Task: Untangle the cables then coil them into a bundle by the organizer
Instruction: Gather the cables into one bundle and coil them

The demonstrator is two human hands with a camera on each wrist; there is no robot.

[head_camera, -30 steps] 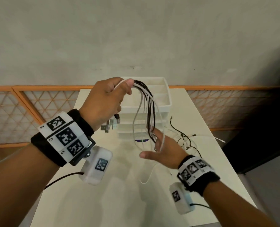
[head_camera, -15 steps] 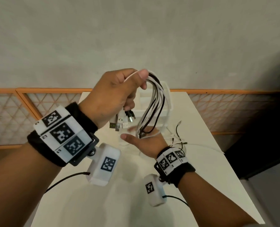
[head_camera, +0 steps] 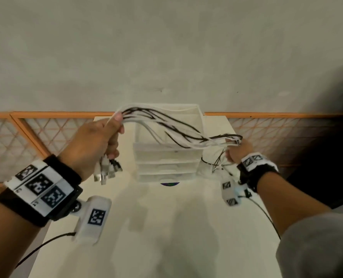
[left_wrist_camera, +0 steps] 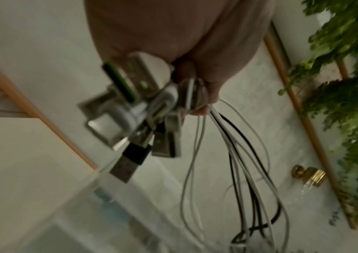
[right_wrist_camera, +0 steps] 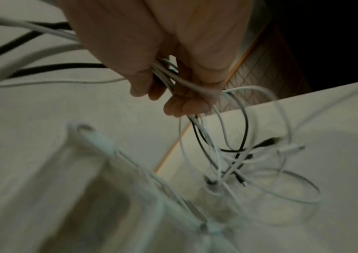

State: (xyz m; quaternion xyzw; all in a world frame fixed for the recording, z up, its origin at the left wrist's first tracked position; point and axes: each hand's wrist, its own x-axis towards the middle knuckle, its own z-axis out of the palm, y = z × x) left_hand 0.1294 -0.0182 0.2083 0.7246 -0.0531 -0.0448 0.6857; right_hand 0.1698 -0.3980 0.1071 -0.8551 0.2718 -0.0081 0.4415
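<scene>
Cables (head_camera: 166, 129), thin, limp, smooth-jacketed in white and black, stretch in the air above the white plastic organizer (head_camera: 166, 157). Left hand (head_camera: 92, 145) clamps them near the boxy metal-tipped plugs (left_wrist_camera: 130, 119); right hand (head_camera: 237, 151) closes round the strands farther along. Light and probably slippery: best gripped near the plugs.

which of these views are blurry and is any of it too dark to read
Head view: fairly sharp on the cables, wide-angle bend at the edges, right edge falls into deep shadow. Left wrist view: motion blur, though the plugs under the left hand stay readable. Right wrist view: dim; the organizer is smeared soft, the right hand and the cables it grips sharper.
</scene>
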